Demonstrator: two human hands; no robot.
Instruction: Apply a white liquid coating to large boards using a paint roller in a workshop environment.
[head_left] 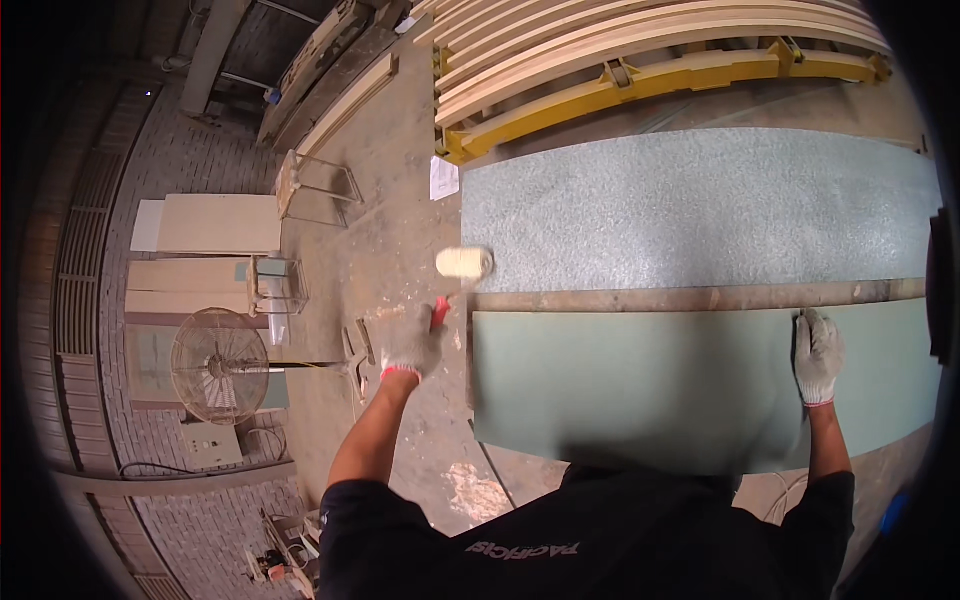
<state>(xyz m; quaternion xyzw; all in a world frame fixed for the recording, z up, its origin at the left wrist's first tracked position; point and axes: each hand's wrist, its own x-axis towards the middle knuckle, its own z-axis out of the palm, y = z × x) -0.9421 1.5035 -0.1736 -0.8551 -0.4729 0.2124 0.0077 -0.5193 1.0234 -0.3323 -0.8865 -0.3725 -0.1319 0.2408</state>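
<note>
My left hand (413,343), in a pale work glove with a red cuff, is closed round the red handle of a paint roller (463,263). The roller's cream sleeve is beside the left end of a speckled, wet-looking grey-green board (700,205). Nearer to me lies a second board, smooth and plain green (600,375). My right hand (820,350), gloved too, grips the far edge of that plain green board towards its right end, with the fingers curled at the edge. A narrow gap separates the two boards.
Long wooden strips (640,50) lie on a yellow metal frame (620,95) beyond the boards. At the left are a standing fan (220,365), stools (275,285) and panels (220,222) leaning on a brick wall. A white sheet of paper (444,178) lies near the frame.
</note>
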